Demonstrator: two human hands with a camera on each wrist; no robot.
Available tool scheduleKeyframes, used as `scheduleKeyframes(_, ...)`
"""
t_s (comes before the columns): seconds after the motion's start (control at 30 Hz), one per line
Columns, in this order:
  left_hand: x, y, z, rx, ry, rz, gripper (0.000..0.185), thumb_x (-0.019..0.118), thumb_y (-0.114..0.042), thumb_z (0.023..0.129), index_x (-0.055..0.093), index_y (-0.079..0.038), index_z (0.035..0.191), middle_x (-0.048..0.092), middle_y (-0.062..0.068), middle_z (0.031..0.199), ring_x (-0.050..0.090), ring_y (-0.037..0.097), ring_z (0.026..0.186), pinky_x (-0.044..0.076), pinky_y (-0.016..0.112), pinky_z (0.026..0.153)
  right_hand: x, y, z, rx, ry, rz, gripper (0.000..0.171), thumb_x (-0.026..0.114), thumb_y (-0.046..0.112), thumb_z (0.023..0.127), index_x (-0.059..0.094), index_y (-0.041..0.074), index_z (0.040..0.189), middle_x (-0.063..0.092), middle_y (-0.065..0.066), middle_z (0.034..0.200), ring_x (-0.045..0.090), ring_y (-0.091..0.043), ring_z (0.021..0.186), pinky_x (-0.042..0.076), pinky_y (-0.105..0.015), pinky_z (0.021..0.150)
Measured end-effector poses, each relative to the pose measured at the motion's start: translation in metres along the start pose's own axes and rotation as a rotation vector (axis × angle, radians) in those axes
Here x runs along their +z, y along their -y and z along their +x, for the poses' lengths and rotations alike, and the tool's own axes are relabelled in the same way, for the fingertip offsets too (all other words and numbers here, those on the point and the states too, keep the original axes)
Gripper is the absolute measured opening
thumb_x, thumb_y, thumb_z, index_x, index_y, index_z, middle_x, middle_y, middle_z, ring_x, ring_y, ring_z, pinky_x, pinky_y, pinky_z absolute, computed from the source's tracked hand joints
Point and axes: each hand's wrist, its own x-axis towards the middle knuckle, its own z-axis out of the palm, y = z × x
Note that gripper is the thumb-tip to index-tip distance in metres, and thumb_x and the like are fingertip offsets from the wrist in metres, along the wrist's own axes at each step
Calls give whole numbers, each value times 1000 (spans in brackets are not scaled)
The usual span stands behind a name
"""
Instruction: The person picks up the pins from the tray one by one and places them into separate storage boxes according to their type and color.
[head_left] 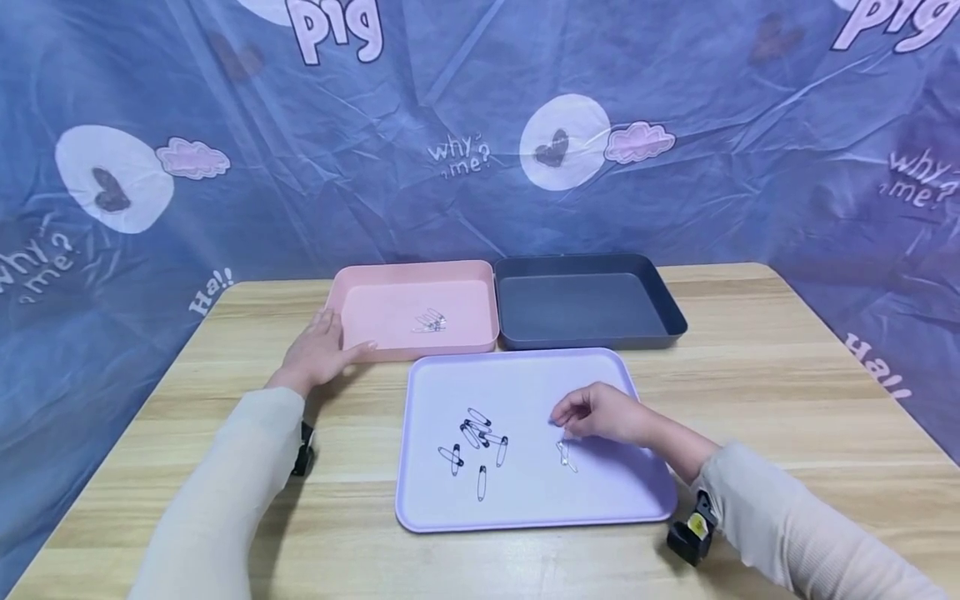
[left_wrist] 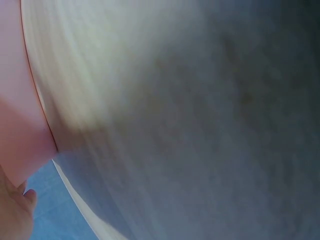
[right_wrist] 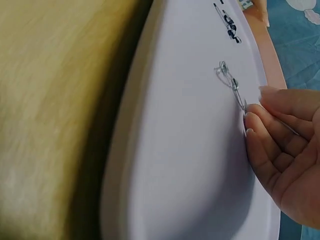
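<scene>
My left hand [head_left: 318,350] rests on the near left corner of the pink tray [head_left: 480,342], its fingers along the left side and its thumb at the front rim. Several silver safety pins [head_left: 431,321] lie in that tray. Over the lilac tray [head_left: 525,523], my right hand [head_left: 603,414] has its fingers curled at a small cluster of silver safety pins [head_left: 566,458]. The right wrist view shows one silver safety pin [right_wrist: 237,92] reaching the fingertips. To the left lie several black-headed safety pins [head_left: 480,435] on the lilac tray.
A dark grey tray [head_left: 592,342] stands right of the pink one, both behind the lilac tray. All stand on a wooden table [head_left: 750,375]. A blue printed cloth [head_left: 375,167] hangs behind it.
</scene>
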Motion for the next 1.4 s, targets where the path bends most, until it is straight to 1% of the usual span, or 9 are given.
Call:
scheduleKeyframes(0.1,-1,0,0,2,-6,5,100,26,-68,79,4,14,131,-1,28,138,-3,38,126,2,46,102,0,-3,-1,-57,5,-108,18,67,-3,68,65,-1,86,61,-2,74,54,-9,68,47,-20,62)
scheduleKeyframes(0.2,-2,0,0,5,-7,11,99,26,-67,79,4,14,131,-1,28,138,-3,38,126,2,45,102,0,-6,-1,-102,7,-193,16,67,-3,68,66,3,83,57,3,73,51,-6,68,45,-20,62)
scheduleKeyframes(0.37,-3,-1,0,8,-2,14,99,26,-67,80,4,14,131,-1,28,138,-3,38,126,1,45,102,0,-8,-3,-149,20,-265,15,66,-5,67,65,7,76,54,6,71,48,-4,66,44,-20,60)
scheduleKeyframes(0.5,-3,-2,0,7,1,16,98,27,-66,80,4,14,131,-1,28,138,-4,38,126,2,46,102,-1,-8,-3,-176,41,-266,14,66,-5,67,63,7,72,53,7,70,47,-3,64,44,-19,57)
scheduleKeyframes(0.7,-3,-2,0,4,3,16,96,28,-64,81,4,14,131,-1,28,138,-3,38,126,2,46,102,-1,-8,-4,-165,65,-238,13,65,-5,69,62,7,70,51,8,68,47,-3,63,44,-18,56)
scheduleKeyframes(0.97,-2,-1,0,2,8,17,96,28,-64,81,4,14,131,-1,28,138,-3,38,126,2,46,102,1,-7,-6,-194,69,-290,15,63,-4,71,58,10,67,49,9,68,44,-2,62,41,-18,54)
scheduleKeyframes(1.03,-2,-2,0,4,12,17,96,28,-64,81,4,14,131,-1,28,138,-4,38,126,2,46,102,2,-7,-7,-190,66,-299,16,62,-3,72,57,11,67,49,9,68,44,-2,62,41,-18,55)
scheduleKeyframes(1.2,-1,-1,0,4,15,17,98,27,-66,80,4,14,131,-1,28,138,-5,38,126,1,46,102,2,-8,-8,-162,61,-275,16,61,-2,74,56,11,67,49,10,65,44,-3,61,40,-18,55)
scheduleKeyframes(1.4,0,-1,1,5,16,12,98,26,-66,80,3,14,131,-2,28,138,-6,38,126,1,46,102,0,-5,-8,-137,79,-250,16,60,-3,74,55,10,67,51,9,64,46,-3,61,42,-19,56)
